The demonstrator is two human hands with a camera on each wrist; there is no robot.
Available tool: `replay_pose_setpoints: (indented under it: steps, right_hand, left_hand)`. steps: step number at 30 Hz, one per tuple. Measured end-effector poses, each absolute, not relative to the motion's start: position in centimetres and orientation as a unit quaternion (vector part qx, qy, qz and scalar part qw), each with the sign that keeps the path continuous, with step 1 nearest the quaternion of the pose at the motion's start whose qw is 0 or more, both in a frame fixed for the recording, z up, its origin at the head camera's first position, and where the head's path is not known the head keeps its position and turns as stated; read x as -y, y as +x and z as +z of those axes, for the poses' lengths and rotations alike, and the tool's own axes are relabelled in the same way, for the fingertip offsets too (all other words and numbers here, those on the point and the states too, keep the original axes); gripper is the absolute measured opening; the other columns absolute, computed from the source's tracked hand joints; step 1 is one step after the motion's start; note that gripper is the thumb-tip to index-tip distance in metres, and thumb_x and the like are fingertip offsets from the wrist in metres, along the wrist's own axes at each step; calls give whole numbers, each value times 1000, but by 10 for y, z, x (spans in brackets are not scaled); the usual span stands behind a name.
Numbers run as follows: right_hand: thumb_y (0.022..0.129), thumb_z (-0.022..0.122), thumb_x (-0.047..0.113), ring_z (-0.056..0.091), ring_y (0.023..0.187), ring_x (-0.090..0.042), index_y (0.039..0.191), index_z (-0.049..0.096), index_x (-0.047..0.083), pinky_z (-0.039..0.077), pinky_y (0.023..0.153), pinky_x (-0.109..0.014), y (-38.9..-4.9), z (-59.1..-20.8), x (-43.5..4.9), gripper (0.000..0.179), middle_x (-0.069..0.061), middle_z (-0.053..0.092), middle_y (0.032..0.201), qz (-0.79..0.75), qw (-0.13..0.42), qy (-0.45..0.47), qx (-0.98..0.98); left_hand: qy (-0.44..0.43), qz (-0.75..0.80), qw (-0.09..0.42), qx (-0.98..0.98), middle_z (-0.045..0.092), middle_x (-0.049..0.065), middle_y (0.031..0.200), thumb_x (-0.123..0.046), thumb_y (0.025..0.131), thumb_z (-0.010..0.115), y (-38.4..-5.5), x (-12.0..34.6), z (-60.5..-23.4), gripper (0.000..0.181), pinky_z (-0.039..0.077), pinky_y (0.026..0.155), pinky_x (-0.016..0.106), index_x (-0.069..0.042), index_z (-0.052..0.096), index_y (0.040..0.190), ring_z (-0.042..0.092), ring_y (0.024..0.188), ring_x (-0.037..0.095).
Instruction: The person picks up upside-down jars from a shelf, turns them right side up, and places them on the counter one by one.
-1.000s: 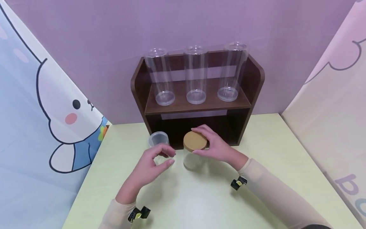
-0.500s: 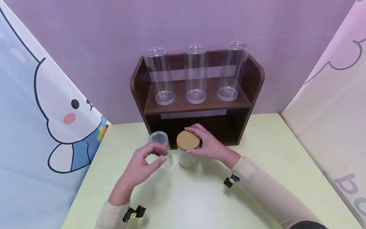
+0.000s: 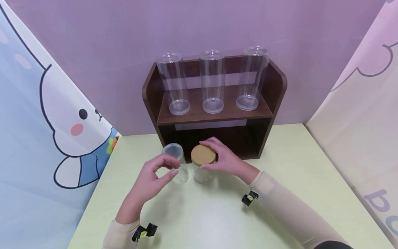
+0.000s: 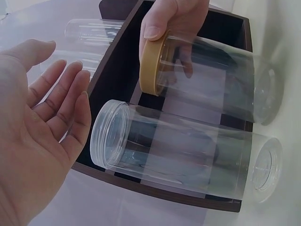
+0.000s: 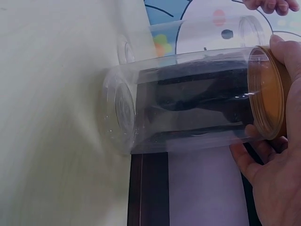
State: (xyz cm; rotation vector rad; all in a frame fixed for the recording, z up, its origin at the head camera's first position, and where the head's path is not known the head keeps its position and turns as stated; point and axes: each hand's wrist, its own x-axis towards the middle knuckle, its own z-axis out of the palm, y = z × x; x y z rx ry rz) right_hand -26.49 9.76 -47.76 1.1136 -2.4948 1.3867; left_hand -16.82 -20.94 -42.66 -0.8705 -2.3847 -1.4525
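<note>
My right hand (image 3: 228, 160) grips a clear plastic jar (image 5: 188, 94) round its golden-brown lid (image 3: 203, 155), thumb on the near side and fingers on the far side. The jar stands upright on the table, in front of the shelf. Just left of it is a second clear jar (image 4: 183, 150) of the same shape, with a clear, colourless top. My left hand (image 3: 152, 180) is beside that second jar, fingers relaxed and apart from it in the left wrist view, holding nothing. In the head view this hand covers part of the jar.
A dark brown two-tier shelf (image 3: 214, 119) stands behind the jars against a purple backdrop. Three tall clear jars, the left one (image 3: 179, 107), the middle one (image 3: 212, 105) and the right one (image 3: 247, 102), stand on its upper tier. Printed cloths hang at both sides of the pale table (image 3: 211, 221).
My right hand has slid the brown-lidded jar left, close to the second jar. My left hand has drawn back slightly to the left, uncovering more of the second jar.
</note>
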Motion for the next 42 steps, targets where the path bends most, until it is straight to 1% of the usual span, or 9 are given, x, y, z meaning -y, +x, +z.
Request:
replay_pose_setpoints:
  steps: [5, 9, 17, 25, 28, 32, 35, 38, 42]
  right_hand:
    - [83, 101, 27, 60, 126, -17, 156, 60, 10, 55, 111, -43, -264, -480, -95, 85, 1, 57, 143, 449, 29, 362, 817]
    - [84, 101, 26, 61, 127, -19, 156, 59, 7, 55, 112, -46, -264, -483, -92, 86, -1, 57, 145, 457, 24, 361, 813]
    - [84, 101, 27, 59, 131, -19, 159, 57, 22, 53, 114, -48, -263, -492, -88, 88, 2, 54, 147, 473, 27, 346, 810]
    - [84, 101, 26, 58, 133, -20, 160, 56, 17, 51, 116, -49, -263, -495, -87, 89, 2, 54, 148, 484, 26, 339, 806]
    - [85, 100, 27, 59, 133, -20, 161, 56, 17, 51, 116, -50, -263, -496, -87, 89, 2, 55, 148, 486, 24, 337, 806]
    - [85, 100, 28, 59, 134, -20, 162, 55, 22, 51, 117, -50, -262, -496, -88, 89, 2, 55, 149, 488, 24, 337, 805]
    - [85, 100, 27, 59, 134, -20, 162, 54, 23, 50, 117, -50, -262, -495, -89, 90, 2, 55, 149, 491, 24, 337, 803]
    - [85, 100, 27, 59, 134, -19, 163, 53, 22, 50, 118, -49, -262, -495, -89, 92, 2, 55, 150, 490, 24, 337, 803]
    - [84, 101, 26, 57, 138, -22, 166, 48, 19, 47, 121, -50, -261, -496, -89, 98, -3, 54, 154, 494, 23, 338, 801]
  left_hand:
    - [-291, -496, 107, 811, 77, -2, 113, 2, 99, 78, -168, 210, -426, 25, 61, 94, 31, -13, 75, 119, 72, 103, 20]
    - [-282, -497, 102, 814, 77, -3, 113, 2, 100, 79, -167, 210, -425, 25, 61, 94, 30, -15, 75, 119, 72, 104, 19]
    - [-290, -494, 105, 813, 77, 1, 113, 1, 101, 78, -168, 210, -425, 22, 61, 93, 30, -13, 76, 118, 72, 103, 19]
    - [-286, -493, 103, 815, 76, -3, 113, 2, 100, 78, -169, 211, -426, 25, 61, 94, 31, -15, 75, 119, 71, 103, 19]
    - [-285, -493, 102, 815, 76, -3, 113, 1, 100, 78, -169, 211, -426, 25, 61, 94, 33, -15, 75, 119, 71, 103, 20]
    - [-280, -496, 98, 816, 76, -5, 113, 0, 100, 78, -169, 211, -426, 25, 62, 94, 35, -16, 75, 118, 71, 103, 20]
    - [-279, -497, 99, 816, 77, -4, 112, 0, 100, 78, -169, 212, -427, 25, 61, 94, 34, -17, 75, 118, 71, 103, 19]
    - [-284, -497, 103, 814, 77, -1, 111, 1, 101, 77, -170, 212, -428, 25, 61, 93, 33, -17, 75, 119, 72, 102, 19]
    - [-284, -497, 102, 814, 77, -1, 111, 1, 101, 77, -170, 212, -428, 25, 61, 93, 34, -16, 75, 119, 72, 102, 19]
